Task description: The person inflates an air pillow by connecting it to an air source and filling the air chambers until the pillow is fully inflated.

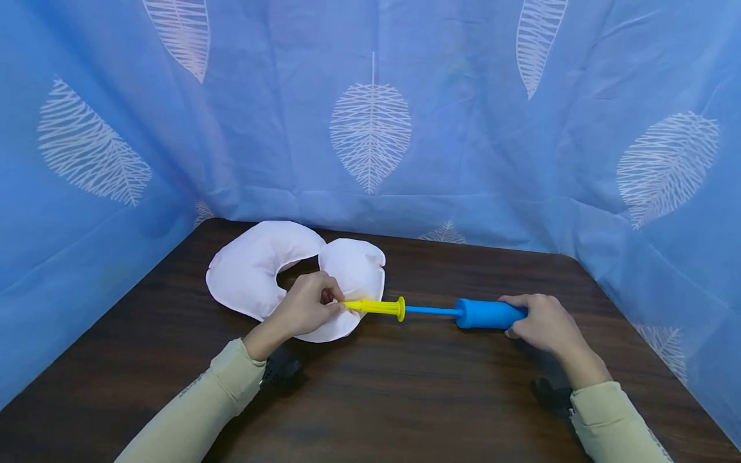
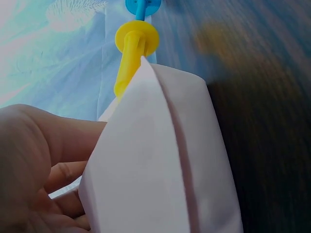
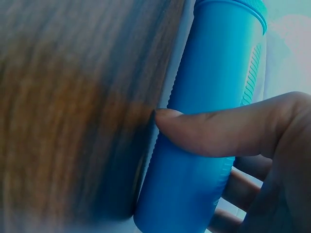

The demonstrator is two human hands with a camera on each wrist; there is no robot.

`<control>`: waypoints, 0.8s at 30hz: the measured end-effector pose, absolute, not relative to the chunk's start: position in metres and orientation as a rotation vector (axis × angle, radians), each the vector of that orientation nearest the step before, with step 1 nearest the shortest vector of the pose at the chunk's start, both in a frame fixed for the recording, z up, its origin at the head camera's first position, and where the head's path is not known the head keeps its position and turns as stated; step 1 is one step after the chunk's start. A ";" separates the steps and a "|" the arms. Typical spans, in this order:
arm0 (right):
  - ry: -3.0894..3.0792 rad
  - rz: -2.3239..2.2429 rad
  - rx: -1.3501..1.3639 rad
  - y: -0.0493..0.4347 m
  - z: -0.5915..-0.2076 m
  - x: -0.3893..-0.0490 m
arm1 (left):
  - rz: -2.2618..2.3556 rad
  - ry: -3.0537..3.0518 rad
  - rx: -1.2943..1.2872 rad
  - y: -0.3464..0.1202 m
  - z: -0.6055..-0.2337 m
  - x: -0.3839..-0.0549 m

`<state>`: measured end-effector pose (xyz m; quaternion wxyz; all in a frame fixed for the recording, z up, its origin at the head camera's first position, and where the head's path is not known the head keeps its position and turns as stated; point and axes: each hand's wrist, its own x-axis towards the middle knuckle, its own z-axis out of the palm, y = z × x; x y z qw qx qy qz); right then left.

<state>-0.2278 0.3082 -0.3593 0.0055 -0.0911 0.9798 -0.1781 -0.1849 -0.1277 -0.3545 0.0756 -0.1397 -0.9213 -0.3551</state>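
Note:
A white inflatable neck pillow [image 1: 246, 267], puffed up and curved into a C, lies on the table. My left hand [image 1: 309, 305] pinches the pillow's near edge where the tip of a yellow nozzle [image 1: 376, 307] meets it; a flap of fabric [image 2: 136, 160] hides the exact joint in the left wrist view. The nozzle belongs to a hand air pump, whose blue barrel [image 1: 489, 314] lies to the right. Between barrel and nozzle a stretch of thin blue rod [image 1: 431, 310] is drawn out. Around the barrel's right end my right hand [image 1: 544, 321] grips, thumb [image 3: 209, 131] across it.
The dark wood-grain table [image 1: 393, 399] extends in front of both forearms. Blue curtains with white leaf prints [image 1: 370, 135] stand at the back and both sides. Dark wrist devices [image 1: 280, 366] sit under the sleeves.

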 end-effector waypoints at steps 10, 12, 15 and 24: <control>3.079 -0.560 -0.276 0.309 -0.359 -0.223 | -1.081 -2.723 -0.456 -0.128 -0.357 -0.183; 3.076 -0.556 -0.279 0.309 -0.358 -0.223 | -1.091 -2.724 -0.439 -0.127 -0.356 -0.183; 3.053 -0.580 -0.318 0.306 -0.357 -0.222 | -1.131 -2.723 -0.421 -0.124 -0.356 -0.183; 3.006 -0.590 -0.590 0.252 -0.359 -0.209 | -1.168 -2.731 -0.443 -0.116 -0.356 -0.178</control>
